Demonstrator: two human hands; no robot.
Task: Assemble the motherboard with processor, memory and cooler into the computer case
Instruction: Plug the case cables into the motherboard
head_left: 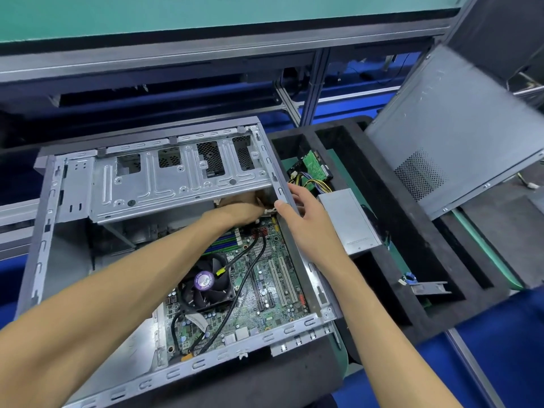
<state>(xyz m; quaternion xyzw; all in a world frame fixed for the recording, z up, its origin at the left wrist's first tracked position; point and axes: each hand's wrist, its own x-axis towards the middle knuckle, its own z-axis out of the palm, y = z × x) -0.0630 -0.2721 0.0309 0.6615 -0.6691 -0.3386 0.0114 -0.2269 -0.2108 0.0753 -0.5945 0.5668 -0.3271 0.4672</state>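
The open grey computer case lies on its side in front of me. Inside it sits the green motherboard with the black cooler fan and memory sticks fitted. My left hand reaches deep under the metal drive cage at the board's far corner; its fingers are curled on a small white connector, partly hidden. My right hand rests on the case's right wall with the fingers relaxed and the thumb near the same connector.
A black foam tray to the right holds a power supply, a hard drive with coloured wires and a small metal bracket. The case's side panel leans upright at the far right. Black cables cross the motherboard.
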